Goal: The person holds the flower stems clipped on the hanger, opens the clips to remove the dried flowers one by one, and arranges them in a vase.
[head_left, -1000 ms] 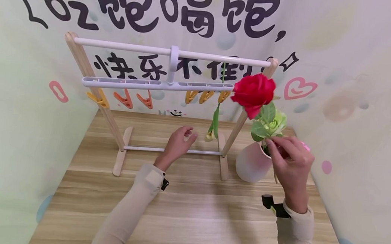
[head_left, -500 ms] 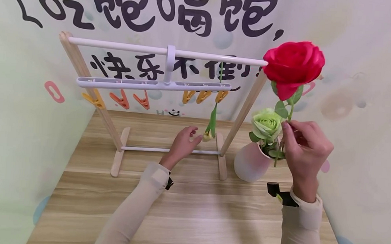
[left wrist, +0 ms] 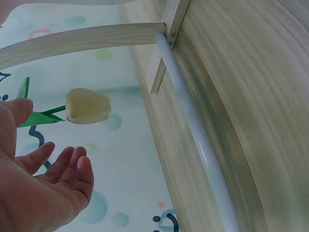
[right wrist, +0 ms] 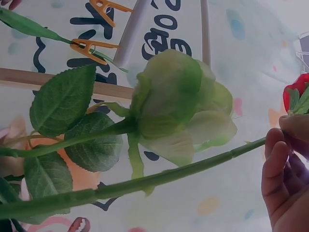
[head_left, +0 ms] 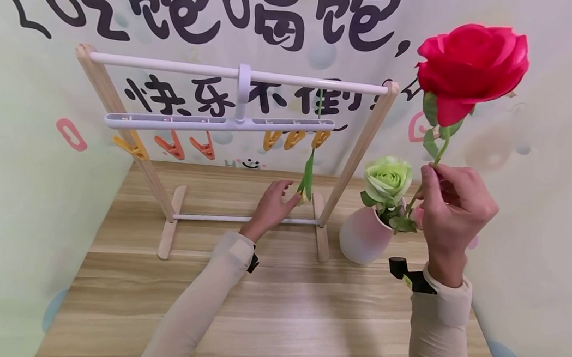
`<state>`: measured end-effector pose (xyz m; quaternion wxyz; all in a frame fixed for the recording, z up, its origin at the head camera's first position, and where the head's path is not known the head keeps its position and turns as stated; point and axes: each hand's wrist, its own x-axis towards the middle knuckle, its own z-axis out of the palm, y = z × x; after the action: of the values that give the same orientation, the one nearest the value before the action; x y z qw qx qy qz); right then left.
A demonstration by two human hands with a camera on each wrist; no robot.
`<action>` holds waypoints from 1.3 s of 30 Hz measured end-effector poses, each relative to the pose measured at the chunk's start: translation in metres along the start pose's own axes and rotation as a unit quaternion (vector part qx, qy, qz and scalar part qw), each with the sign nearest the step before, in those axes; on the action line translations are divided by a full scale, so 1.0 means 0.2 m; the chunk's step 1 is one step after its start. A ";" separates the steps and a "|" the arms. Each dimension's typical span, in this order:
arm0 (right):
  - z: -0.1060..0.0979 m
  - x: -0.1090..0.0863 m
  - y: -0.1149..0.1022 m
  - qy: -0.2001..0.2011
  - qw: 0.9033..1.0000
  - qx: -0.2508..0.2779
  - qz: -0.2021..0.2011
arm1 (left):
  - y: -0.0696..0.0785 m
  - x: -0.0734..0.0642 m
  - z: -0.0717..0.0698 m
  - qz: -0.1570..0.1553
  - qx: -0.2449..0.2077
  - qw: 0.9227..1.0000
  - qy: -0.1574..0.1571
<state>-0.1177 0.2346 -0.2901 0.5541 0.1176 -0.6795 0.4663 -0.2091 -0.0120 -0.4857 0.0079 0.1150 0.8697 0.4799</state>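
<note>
My right hand (head_left: 456, 211) pinches the green stem (right wrist: 193, 171) of a red rose (head_left: 471, 72) between thumb and fingers. The bloom stands high at the right, and the stem slants down past a pink-and-white vase (head_left: 363, 238). A pale green rose (head_left: 388, 179) stands in that vase. Under the hanger (head_left: 171, 122), a cream tulip (left wrist: 88, 106) hangs head down from a yellow clothespin (head_left: 321, 139). My left hand (head_left: 272, 208) is beside the tulip, its fingers loosely spread. In the left wrist view, the thumb overlaps the tulip's leaf.
A wooden rack with a white top rod (head_left: 175, 66) carries the hanger, and a lower rod (head_left: 210, 218) joins its feet. Several orange and yellow clothespins (head_left: 202, 148) hang along the hanger. Behind is a printed wall cloth; wood-grain tabletop (head_left: 277, 320) lies below.
My right hand has lifted the red rose up and to the right, away from the vase, uncovering the green rose. My left hand has moved right, up to the tulip.
</note>
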 end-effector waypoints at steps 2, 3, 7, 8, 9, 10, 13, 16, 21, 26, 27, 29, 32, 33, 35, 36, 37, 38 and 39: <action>0.00 0.01 -0.01 0.015 1.000 0.014 0.002 | 0.00 0.01 0.01 -0.001 0.000 1.000 0.000; 0.01 0.01 -0.02 0.024 0.999 0.022 0.003 | 0.00 0.01 0.01 -0.002 0.000 1.000 0.001; 0.02 0.02 -0.02 0.047 0.998 0.043 0.004 | 0.00 0.02 0.03 -0.003 -0.002 1.000 0.004; 0.02 0.02 -0.02 0.048 0.998 0.041 0.004 | 0.01 0.02 0.03 -0.003 -0.003 1.000 0.004; 0.02 0.02 -0.02 0.046 0.998 0.037 0.004 | 0.01 0.02 0.03 -0.003 -0.003 1.000 0.005; 0.02 0.01 -0.01 0.043 0.999 0.032 0.005 | 0.01 0.02 0.04 -0.003 -0.005 1.000 0.005; 0.02 0.00 0.00 0.026 1.000 0.009 0.003 | 0.02 0.03 0.05 -0.003 -0.006 1.000 0.004; 0.02 -0.02 0.02 0.010 1.000 0.003 0.003 | 0.03 0.04 0.05 -0.003 -0.007 1.000 0.001; 0.00 -0.05 0.06 -0.019 1.000 -0.002 0.002 | 0.04 0.05 0.07 -0.003 -0.014 1.000 -0.005; -0.02 -0.10 0.09 -0.047 0.999 -0.023 0.004 | 0.06 0.05 0.08 -0.002 -0.021 1.000 -0.009; -0.02 -0.11 0.09 -0.052 0.998 -0.028 0.007 | 0.06 0.05 0.08 -0.004 -0.024 1.000 -0.010; -0.04 -0.14 0.11 -0.059 0.997 -0.038 0.011 | 0.07 0.06 0.08 -0.005 -0.031 0.999 -0.011; -0.06 -0.18 0.14 -0.072 0.996 -0.051 0.021 | 0.07 0.06 0.09 -0.007 -0.037 0.999 -0.007; -0.06 -0.20 0.15 -0.076 0.995 -0.054 0.024 | 0.07 0.07 0.09 -0.007 -0.038 0.999 -0.005; -0.08 -0.22 0.17 -0.086 0.994 -0.060 0.028 | 0.07 0.07 0.09 -0.005 -0.041 0.999 -0.001; -0.08 -0.23 0.18 -0.091 0.993 -0.063 0.030 | 0.07 0.08 0.09 -0.004 -0.041 0.999 0.001; -0.09 -0.24 0.18 -0.096 0.993 -0.068 0.031 | 0.07 0.08 0.09 -0.003 -0.041 0.999 0.002; -0.09 -0.25 0.19 -0.101 0.992 -0.074 0.031 | 0.07 0.09 0.10 -0.002 -0.043 0.999 0.003; -0.09 -0.25 0.19 -0.105 0.991 -0.081 0.030 | 0.07 0.09 0.10 -0.002 -0.044 0.999 0.003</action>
<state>-0.1134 0.2516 -0.3535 0.4734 0.1002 -0.7725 0.4112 -0.2217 0.0155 -0.4821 0.0107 0.1113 0.8481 0.5179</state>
